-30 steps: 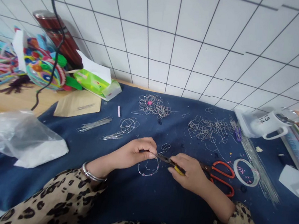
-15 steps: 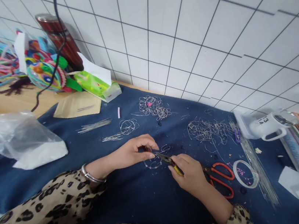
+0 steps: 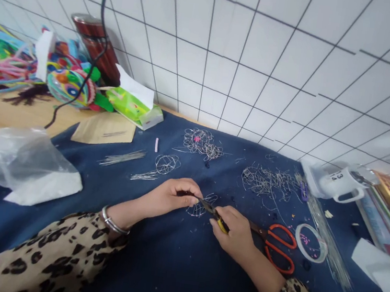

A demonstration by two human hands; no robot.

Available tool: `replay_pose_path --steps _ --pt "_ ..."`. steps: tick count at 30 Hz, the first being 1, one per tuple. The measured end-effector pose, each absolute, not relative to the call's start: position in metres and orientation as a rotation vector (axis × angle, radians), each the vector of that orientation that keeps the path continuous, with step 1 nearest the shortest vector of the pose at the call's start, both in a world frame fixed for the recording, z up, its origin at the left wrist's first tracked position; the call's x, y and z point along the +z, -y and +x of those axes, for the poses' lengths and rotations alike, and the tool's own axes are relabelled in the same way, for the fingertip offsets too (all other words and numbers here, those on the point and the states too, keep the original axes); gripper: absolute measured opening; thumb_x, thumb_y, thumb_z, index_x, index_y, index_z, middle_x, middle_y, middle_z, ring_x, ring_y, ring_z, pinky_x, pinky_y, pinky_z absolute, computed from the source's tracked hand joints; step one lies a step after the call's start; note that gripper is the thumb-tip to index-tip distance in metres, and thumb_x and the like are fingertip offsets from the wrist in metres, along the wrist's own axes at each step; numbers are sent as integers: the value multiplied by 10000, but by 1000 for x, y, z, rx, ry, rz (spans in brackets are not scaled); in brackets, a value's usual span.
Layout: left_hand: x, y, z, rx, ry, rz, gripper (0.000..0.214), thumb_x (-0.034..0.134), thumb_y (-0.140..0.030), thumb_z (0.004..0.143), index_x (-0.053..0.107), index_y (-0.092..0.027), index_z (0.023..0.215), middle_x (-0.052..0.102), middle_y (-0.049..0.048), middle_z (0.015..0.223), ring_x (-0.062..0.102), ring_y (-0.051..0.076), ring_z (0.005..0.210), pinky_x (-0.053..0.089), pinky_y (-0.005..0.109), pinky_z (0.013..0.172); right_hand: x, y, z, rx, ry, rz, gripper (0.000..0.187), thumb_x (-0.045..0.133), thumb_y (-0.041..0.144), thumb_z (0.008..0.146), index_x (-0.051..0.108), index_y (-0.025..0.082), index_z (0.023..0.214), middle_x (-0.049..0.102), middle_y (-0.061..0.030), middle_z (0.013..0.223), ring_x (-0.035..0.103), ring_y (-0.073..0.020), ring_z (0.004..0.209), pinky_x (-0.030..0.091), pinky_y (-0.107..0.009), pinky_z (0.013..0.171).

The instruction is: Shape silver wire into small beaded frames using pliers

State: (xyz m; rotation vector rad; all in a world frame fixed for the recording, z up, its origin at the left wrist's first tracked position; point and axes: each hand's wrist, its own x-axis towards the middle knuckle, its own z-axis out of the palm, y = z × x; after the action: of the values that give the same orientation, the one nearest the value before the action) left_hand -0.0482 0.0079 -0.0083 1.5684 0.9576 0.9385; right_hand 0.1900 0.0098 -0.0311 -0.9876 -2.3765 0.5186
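My left hand (image 3: 178, 196) pinches a bent wire piece (image 3: 197, 209) that looks like a small open frame with tiny pale beads along its lower curve. Closed around yellow-handled pliers (image 3: 221, 222), my right hand (image 3: 235, 234) points their dark jaws at the wire beside my left fingertips. Whether the jaws grip the wire is too small to tell. Orange-handled scissors (image 3: 281, 242) lie just right of my right hand, their blades partly hidden behind it. Left of the beaded piece rests a round wire shape (image 3: 166, 164) on the dark blue cloth (image 3: 170, 268).
Wire tangles (image 3: 268, 181) lie towards the wall. A white ring-shaped dish (image 3: 297, 245) with pink beads and a bundle of straight wires (image 3: 333, 247) are at right, near a white mug (image 3: 344, 181). At left are a plastic bag (image 3: 30, 156), a tissue pack (image 3: 131, 105) and a thermos (image 3: 98, 48).
The view has tilted and shifted slightly. The pliers now slant more steeply, with their jaws close to my left fingertips. Both hands keep their hold.
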Motion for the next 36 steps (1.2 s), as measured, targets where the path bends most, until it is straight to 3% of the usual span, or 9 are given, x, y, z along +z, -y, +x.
replay_pose_path --steps 9,36 --pt "-11 -1 -45 949 -910 1355 154 588 -221 796 620 -128 915 591 13 752 518 94 643 439 232 618 -33 -6 186 507 2346 -950 203 523 216 821 572 185 1016 617 -65 852 576 -179 798 487 -318 750" --pt "-16 10 -34 1014 -973 1346 118 566 -151 749 592 -129 862 548 -8 704 492 94 623 400 234 626 -34 2 189 452 2323 -948 197 544 226 799 604 195 984 609 -42 821 578 -160 763 474 -280 719"
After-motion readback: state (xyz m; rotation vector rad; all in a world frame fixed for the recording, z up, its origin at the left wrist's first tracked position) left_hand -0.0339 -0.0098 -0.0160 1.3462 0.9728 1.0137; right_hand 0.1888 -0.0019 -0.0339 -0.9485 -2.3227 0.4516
